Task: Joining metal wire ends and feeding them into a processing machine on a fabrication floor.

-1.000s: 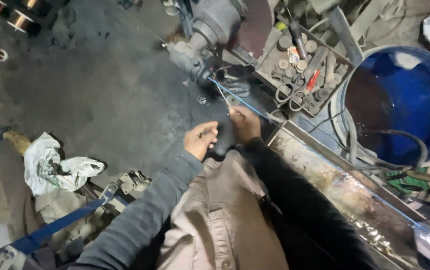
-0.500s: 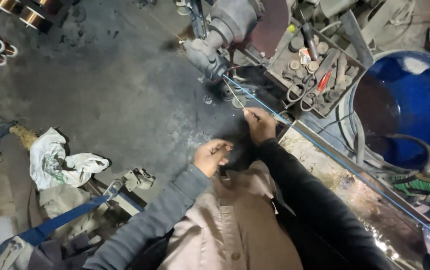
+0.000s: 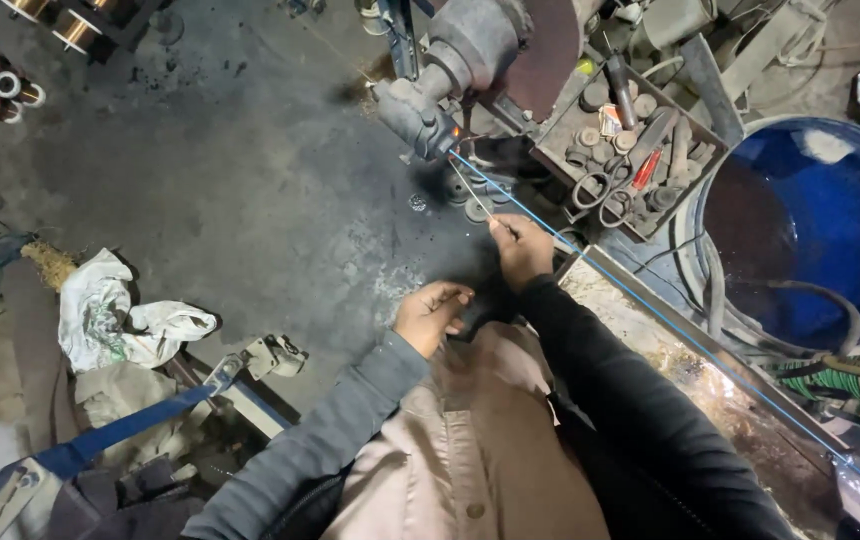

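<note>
Pinching thin pale wire [image 3: 472, 190] in right hand [image 3: 522, 248] fingertips, near taut blue cord [image 3: 640, 300] off grey metal machine [image 3: 450, 70]. Left hand [image 3: 430, 315] loosely curled, grip unclear. Below, dark stained concrete floor [image 3: 250, 170]; rightward, blue plastic barrel [image 3: 830, 220], tray of tools [image 3: 630, 150].

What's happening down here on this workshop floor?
A person sits over a dark concrete floor. The right hand pinches a thin wire that runs up to a grey machine. The left hand is loosely curled just below, holding nothing visible. A tray of tools and a blue barrel sit nearby.
</note>
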